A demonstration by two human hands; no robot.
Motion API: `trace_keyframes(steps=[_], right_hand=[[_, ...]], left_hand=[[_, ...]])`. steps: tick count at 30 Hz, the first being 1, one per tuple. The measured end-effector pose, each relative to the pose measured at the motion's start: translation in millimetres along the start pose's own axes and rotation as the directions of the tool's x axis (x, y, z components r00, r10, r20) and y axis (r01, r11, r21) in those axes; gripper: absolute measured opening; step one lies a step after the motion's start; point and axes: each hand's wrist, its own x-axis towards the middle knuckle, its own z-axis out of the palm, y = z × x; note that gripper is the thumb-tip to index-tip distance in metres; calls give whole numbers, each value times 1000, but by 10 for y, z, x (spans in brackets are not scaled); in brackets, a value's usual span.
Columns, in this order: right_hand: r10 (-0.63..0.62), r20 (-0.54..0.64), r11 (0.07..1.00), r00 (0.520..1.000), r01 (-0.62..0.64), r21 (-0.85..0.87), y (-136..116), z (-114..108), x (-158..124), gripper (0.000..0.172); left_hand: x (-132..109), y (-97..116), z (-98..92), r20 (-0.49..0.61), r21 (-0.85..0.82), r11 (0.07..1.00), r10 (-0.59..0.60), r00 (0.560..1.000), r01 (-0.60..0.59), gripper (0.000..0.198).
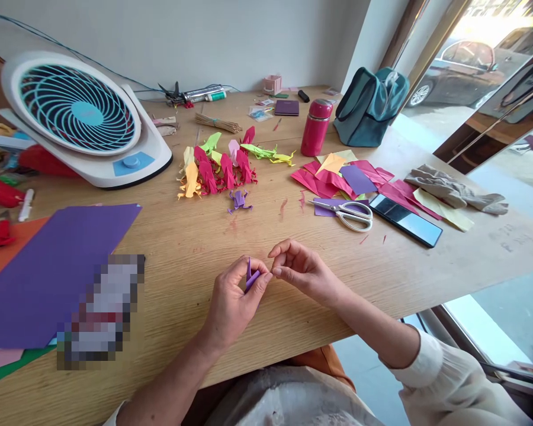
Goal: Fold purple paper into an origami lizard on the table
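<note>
My left hand (235, 299) pinches a small folded purple paper (252, 278) between thumb and fingers, above the table's near part. A narrow point of the paper sticks up. Close against the left fingertips, my right hand (308, 273) has its thumb and a finger pressed together at the paper's end, with the index finger lifted; the tip they hold is mostly hidden. Beyond the hands stands a purple origami frog (238, 200). Behind it is a group of folded paper figures (226, 168) in pink, orange, green and yellow.
White-handled scissors (354, 215) lie on purple paper beside a phone (406, 219), coloured paper sheets (320, 177) and gloves (457, 188). A red flask (317, 127) and teal bag (368, 109) stand behind. A fan (84, 112) and large purple sheets (62, 266) are left.
</note>
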Motion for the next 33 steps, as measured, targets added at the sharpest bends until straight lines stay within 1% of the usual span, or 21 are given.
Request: trace_keyframes(steps=[4,6,8,11,13,15,17,19,20,23,25,27,29,31,33], right_hand=[[-92,-51,993,994,88,-79,38,53,-16,31],[-143,-75,982,987,132,-136,50,75,-36,27],[-174,-89,969,981,155,-190,52,92,-53,23],[-180,-107,960,978,150,-237,41,105,-60,22],[-164,-109,967,980,138,-212,33,104,-51,23],[-141,-113,979,984,121,-165,30,93,-37,24],[-106,-143,986,984,87,-139,36,78,-26,29],[-57,-177,988,982,30,-151,50,71,-23,33],[-24,-177,987,984,-5,-159,60,74,-24,34],[85,-88,985,992,-97,-145,94,108,-33,37],[135,-36,982,990,-138,-131,115,135,-34,37],[158,-35,977,987,-161,-139,129,148,-28,38],[163,-61,975,985,-170,-141,129,141,-17,40],[148,-98,979,984,-160,-126,117,121,-7,42],[124,-146,982,981,-143,-125,102,99,-5,42]], left_hand=[[-4,9,42,4,4,1000,-1,1000,1,15],[2,9,63,5,-26,999,-27,1000,27,15],[13,8,76,15,-86,993,-77,997,78,16],[32,-8,85,52,-217,961,-161,986,169,18],[45,-37,92,74,-321,919,-217,973,229,20],[60,-82,103,68,-425,862,-272,960,274,21],[77,-134,114,24,-509,813,-315,949,283,22],[93,-177,124,-31,-561,783,-345,938,269,24],[98,-191,130,-52,-579,772,-357,933,263,25],[98,-194,162,-72,-615,745,-379,922,258,31],[90,-171,197,-78,-626,740,-376,924,248,33],[83,-144,233,-72,-623,746,-356,932,237,34],[82,-121,257,-42,-624,742,-344,938,244,36],[88,-108,258,6,-653,705,-361,932,277,41],[101,-107,239,38,-694,650,-395,918,309,46]])
